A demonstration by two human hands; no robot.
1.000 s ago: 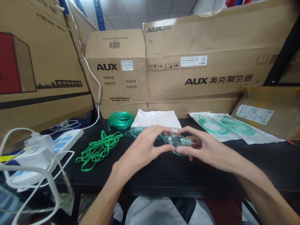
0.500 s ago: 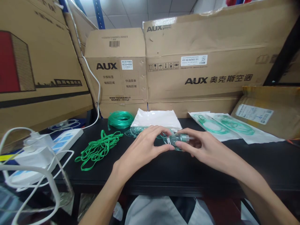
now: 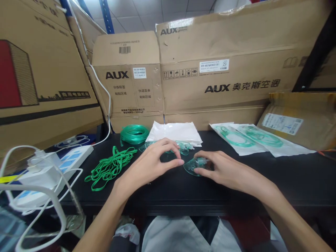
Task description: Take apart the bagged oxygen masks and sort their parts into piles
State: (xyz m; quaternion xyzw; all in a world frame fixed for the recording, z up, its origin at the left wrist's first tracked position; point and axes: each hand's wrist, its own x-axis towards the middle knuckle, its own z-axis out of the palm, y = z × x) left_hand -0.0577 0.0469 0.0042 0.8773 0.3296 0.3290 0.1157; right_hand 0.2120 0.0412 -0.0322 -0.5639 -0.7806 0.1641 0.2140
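Note:
A clear green-tinted oxygen mask [image 3: 191,167] lies low over the black tabletop, with a pale green connector at its nose end. My right hand [image 3: 217,166] has its thumb and fingers closed around that connector. To the left of the mask is my left hand [image 3: 160,159], apart from it. Its thumb and index fingertips meet in a pinch; anything between them is too small to make out. Behind my left hand, more clear green masks [image 3: 185,146] lie against a white plastic packet [image 3: 174,132], partly hidden by my fingers.
A coil of green tubing [image 3: 134,133] and a tangle of green elastic straps [image 3: 111,168] lie on the left. Two pouches with green tubing [image 3: 236,140] are at the right. A power strip [image 3: 76,157] with white cables is far left. Cardboard boxes [image 3: 223,101] wall the back.
My left hand has moved left, away from the mask, and its fingertips have come together. The mask in my right hand has moved slightly down and left, uncovering masks behind.

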